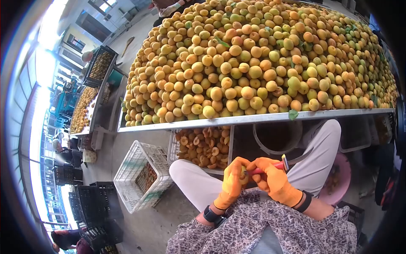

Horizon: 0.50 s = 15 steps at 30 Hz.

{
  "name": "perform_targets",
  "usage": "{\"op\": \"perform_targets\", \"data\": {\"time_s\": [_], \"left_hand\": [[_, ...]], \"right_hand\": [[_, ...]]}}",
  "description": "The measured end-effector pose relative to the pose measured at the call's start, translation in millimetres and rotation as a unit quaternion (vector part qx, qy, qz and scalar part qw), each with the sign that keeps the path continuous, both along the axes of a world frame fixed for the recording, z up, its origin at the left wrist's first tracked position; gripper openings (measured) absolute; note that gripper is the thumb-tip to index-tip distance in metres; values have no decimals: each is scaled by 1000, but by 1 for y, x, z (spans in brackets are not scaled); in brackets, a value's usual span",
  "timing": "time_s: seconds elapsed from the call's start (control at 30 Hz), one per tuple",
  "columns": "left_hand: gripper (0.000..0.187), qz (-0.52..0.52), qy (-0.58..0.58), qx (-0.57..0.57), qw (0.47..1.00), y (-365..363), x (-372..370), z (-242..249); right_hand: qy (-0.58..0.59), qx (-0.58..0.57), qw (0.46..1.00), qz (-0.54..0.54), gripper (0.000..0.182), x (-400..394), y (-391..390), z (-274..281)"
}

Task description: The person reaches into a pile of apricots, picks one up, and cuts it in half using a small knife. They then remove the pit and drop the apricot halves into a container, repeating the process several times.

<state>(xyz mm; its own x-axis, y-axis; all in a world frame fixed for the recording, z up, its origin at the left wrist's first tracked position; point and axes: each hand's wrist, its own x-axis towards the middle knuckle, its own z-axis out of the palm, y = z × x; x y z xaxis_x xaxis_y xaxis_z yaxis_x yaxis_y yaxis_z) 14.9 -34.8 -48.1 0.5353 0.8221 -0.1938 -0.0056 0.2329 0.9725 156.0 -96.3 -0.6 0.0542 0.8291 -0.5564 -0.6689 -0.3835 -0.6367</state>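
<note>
My left hand (231, 183), in an orange glove, is closed round a yellow-green apricot (243, 175) above my lap. My right hand (272, 180), gloved in orange too, grips a tool with a red handle (258, 171) and a metal head at its right end. The other end of the tool meets the apricot between my hands; its exact contact is hidden by the fingers. Beyond my knees, a large heap of apricots (237, 63) lies on a table with a metal edge (253, 120).
Under the table edge is a crate of halved apricots (231, 148). A white crate (141, 175) stands on the floor to the left, a pink basin (343, 178) to the right. Black crates (95, 203) are stacked at far left. Another person's gloved hand (170, 9) shows behind the heap.
</note>
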Motion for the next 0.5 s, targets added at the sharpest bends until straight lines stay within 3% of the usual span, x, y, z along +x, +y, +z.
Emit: {"op": "perform_targets", "data": {"time_s": [0.1, 0.17, 0.23, 0.27, 0.33, 0.37, 0.43, 0.47, 0.5], "left_hand": [[55, 15, -10, 11, 1000, -2, -2, -7], [51, 20, -9, 24, 999, 1, -1, -3], [31, -34, -81, -84, 993, 2, -6, 1], [31, -26, -85, -87, 992, 3, -6, 0], [19, -108, 4, 149, 983, 7, -4, -3], [19, -102, 1, 147, 984, 9, -5, -4], [22, -141, -2, 169, 975, 10, -7, -4], [22, -168, -6, 211, 963, 12, -7, -2], [22, -160, -7, 210, 964, 12, -7, -1]], "right_hand": [[0, 25, 1000, -7, 24, -7, -7, -7], [-126, 137, 982, 10, 21, -10, -8, -20], [-186, 179, 965, 40, 19, -6, -14, -19], [-274, 252, 927, 50, 18, -5, -15, -21], [-391, 358, 845, 78, 11, 2, -17, -25], [-392, 357, 844, 84, 11, 2, -16, -28], [-453, 430, 776, 84, 10, 3, -15, -34], [-405, 389, 821, 106, 8, 3, -18, -32], [-404, 390, 819, 113, 8, 4, -19, -31]]}}
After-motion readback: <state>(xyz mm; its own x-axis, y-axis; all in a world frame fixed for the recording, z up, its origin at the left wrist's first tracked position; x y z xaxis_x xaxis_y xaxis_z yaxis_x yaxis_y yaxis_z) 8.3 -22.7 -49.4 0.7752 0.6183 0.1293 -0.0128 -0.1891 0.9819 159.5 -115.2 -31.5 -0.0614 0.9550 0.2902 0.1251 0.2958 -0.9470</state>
